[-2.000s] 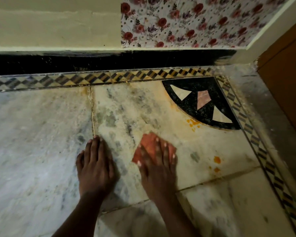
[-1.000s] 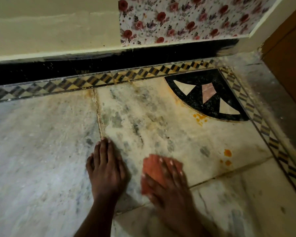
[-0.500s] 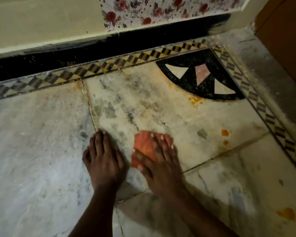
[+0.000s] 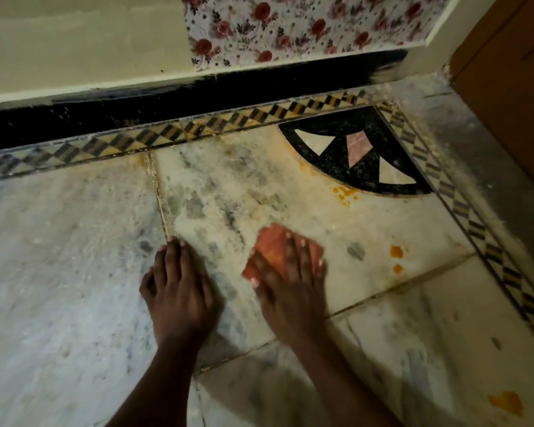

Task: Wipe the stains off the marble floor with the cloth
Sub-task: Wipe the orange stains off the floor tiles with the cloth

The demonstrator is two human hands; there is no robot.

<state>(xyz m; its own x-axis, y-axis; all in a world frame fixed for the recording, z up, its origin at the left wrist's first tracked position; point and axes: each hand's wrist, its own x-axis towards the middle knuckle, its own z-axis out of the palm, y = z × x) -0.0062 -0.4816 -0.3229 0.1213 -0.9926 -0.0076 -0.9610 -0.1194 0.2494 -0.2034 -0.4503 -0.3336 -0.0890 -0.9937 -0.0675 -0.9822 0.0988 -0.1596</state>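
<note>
An orange-red cloth lies flat on the pale marble floor, pressed down under the spread fingers of my right hand; the hand is motion-blurred. My left hand rests palm down on the floor just left of it, fingers together, holding nothing. Orange stains dot the marble: a cluster beside the black inlay, two spots to the right of the cloth, and one blotch at the lower right. Grey smudges mark the tile ahead of the cloth.
A black fan-shaped inlay fills the floor's corner. A chequered border strip runs along the black skirting and down the right side. Floral wall covering is above. A brown wooden panel stands at the right.
My right hand has rubbed the cloth back and forth on the same tile, now a little farther forward. The left hand has stayed planted. The view shifted slightly.
</note>
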